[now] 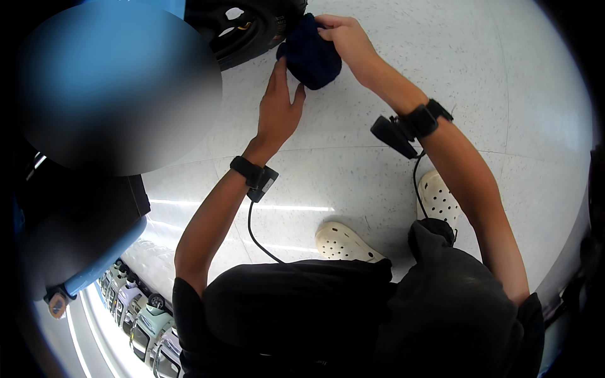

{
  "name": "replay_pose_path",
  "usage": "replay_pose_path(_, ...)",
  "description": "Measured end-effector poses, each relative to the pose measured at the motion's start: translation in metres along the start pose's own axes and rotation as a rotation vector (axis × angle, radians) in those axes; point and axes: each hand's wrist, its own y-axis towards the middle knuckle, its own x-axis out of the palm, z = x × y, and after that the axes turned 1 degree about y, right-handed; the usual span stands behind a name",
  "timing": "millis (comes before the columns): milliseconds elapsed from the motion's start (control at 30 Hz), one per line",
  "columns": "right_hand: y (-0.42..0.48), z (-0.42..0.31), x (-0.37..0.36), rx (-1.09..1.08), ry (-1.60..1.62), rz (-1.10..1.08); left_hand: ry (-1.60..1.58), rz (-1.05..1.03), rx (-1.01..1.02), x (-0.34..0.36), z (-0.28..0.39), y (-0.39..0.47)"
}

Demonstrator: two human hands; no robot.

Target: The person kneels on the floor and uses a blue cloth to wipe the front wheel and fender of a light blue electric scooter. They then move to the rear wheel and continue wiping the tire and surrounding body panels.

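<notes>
My right hand [347,45] pinches the upper right edge of a dark blue cloth [313,54], which is bunched or folded and hangs above the floor. My left hand [282,106] is at the cloth's lower left, its fingers apart and a fingertip at the cloth's edge; whether it grips any of it cannot be told. Just beyond the cloth, at the top of the view, is a black vehicle tyre [264,35] with a dark wheel. Both wrists wear black straps with small devices and cables.
The speckled pale floor [359,184] lies below. A light blue vehicle body panel [111,255] is at the left, partly behind a blurred patch. Several parked cars [151,321] show at the lower left. My cream perforated clogs [342,242] stand on the floor.
</notes>
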Motion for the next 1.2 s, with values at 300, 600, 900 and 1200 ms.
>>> replay_pose_path(300,-0.056,-0.036,0.04,-0.195,-0.054,-0.002,-0.158,0.114,-0.15,-0.027,0.002,-0.016)
replay_pose_path(600,-0.072,-0.015,0.022,-0.338,-0.284,0.267,-0.593,0.169,-0.391,-0.038,-0.008,-0.04)
replay_pose_path(900,-0.077,-0.013,0.012,-0.239,-0.45,0.263,-0.616,-0.116,-0.734,-0.035,-0.025,-0.041)
replay_pose_path(1200,-0.08,0.013,0.01,-0.265,-0.509,0.206,-0.405,-0.257,-0.552,-0.032,-0.021,-0.044)
